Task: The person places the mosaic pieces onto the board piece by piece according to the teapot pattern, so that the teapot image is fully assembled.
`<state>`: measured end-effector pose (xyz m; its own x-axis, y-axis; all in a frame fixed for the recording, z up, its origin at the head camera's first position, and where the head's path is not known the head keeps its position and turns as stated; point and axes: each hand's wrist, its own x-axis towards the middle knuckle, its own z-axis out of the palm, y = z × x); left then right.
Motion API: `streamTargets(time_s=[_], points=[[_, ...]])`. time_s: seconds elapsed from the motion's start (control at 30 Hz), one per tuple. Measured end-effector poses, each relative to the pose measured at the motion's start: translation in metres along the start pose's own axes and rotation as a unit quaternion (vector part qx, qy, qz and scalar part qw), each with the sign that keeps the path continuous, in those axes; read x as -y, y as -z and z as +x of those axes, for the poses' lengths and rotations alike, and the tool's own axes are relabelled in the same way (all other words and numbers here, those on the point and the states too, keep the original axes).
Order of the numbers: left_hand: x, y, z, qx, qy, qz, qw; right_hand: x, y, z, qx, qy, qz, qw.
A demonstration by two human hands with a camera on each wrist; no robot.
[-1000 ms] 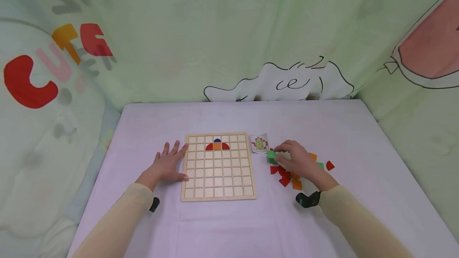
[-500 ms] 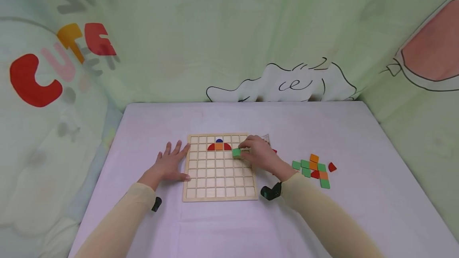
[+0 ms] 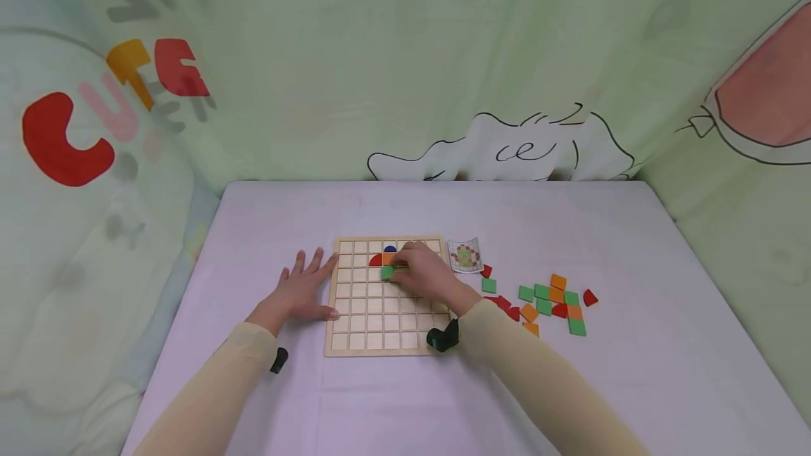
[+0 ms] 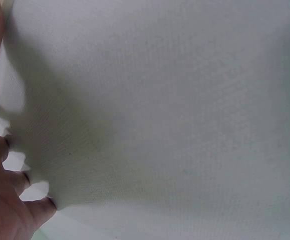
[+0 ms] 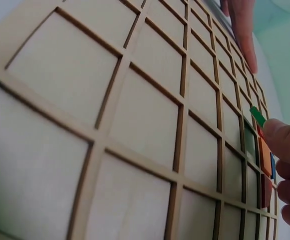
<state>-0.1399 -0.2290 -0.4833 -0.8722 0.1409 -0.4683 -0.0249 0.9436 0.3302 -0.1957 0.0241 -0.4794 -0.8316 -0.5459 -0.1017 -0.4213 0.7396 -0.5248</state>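
A square wooden grid board (image 3: pixel 375 341) lies on the table. My right hand (image 3: pixel 427 274) is over its upper middle and pinches a green square tile (image 3: pixel 387 273), which looks tilted in the right wrist view. That tile is just below an orange square tile (image 3: pixel 389 259) set in the grid. A blue half-round tile (image 3: pixel 390 249) sits above the orange one, and a red quarter-round tile (image 3: pixel 376 260) to its left. Another red tile (image 5: pixel 266 190) shows in the right wrist view, hidden in the head view. My left hand (image 3: pixel 300 293), fingers spread, touches the board's left edge.
A small printed pattern card (image 3: pixel 465 256) lies at the board's upper right. Right of the board are scattered loose green tiles (image 3: pixel 526 293), orange tiles (image 3: pixel 529 312) and red tiles (image 3: pixel 591 297). Dark wrist cameras (image 3: pixel 443 337) are worn on both wrists.
My right hand has moved left from the loose tiles onto the board, carrying the green tile. The card and the tiles it covered now show. My left hand stays at the board's edge.
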Motion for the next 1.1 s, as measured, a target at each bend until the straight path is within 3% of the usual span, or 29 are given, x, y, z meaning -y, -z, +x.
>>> streamTargets(time_s=[0.67,1.1], points=[[0.000,-0.001,0.001,-0.002,0.002,-0.001,1.0000,0.013,-0.013,0.013,0.000,0.025,-0.087,0.9959],[-0.001,0.001,-0.001,-0.003,0.002,-0.003,1.0000,0.016,-0.015,0.012,-0.017,0.056,-0.086,0.9946]])
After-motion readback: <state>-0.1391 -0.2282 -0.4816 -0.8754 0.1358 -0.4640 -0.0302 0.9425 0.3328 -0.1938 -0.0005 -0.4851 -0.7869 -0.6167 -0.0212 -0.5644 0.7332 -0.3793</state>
